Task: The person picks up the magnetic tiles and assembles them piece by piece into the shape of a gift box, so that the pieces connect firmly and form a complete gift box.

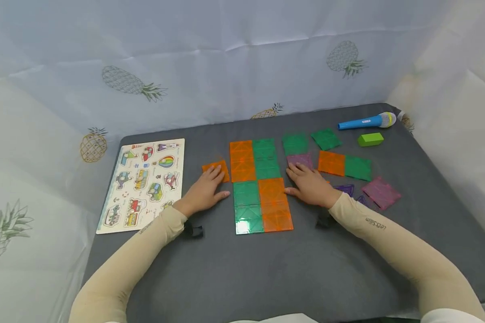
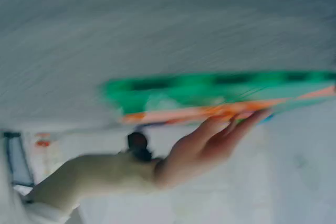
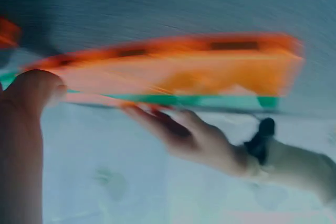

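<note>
My left hand (image 1: 205, 190) rests at the left with its fingertips on an orange square tile (image 1: 223, 168), fingers fairly straight. Between the hands lies a flat rectangle of translucent tiles, with orange tiles (image 1: 242, 160) and green tiles (image 1: 248, 208) arranged crosswise. My right hand (image 1: 309, 184) lies to its right, thumb near the rectangle's edge. Its fingers touch a pink-purple tile (image 1: 300, 159) below a green tile (image 1: 295, 143). The left wrist view is blurred and shows the right hand (image 2: 205, 148) beyond the tiles. Across the tiles in the right wrist view appears the left hand (image 3: 210, 142).
A wooden vehicle puzzle board (image 1: 145, 184) lies at the left. On the right are a loose green tile (image 1: 325, 139), an orange-and-green pair (image 1: 344, 165), a pink tile (image 1: 381, 193), purple triangles (image 1: 345, 188), a green block (image 1: 370, 139) and a toy microphone (image 1: 365, 122).
</note>
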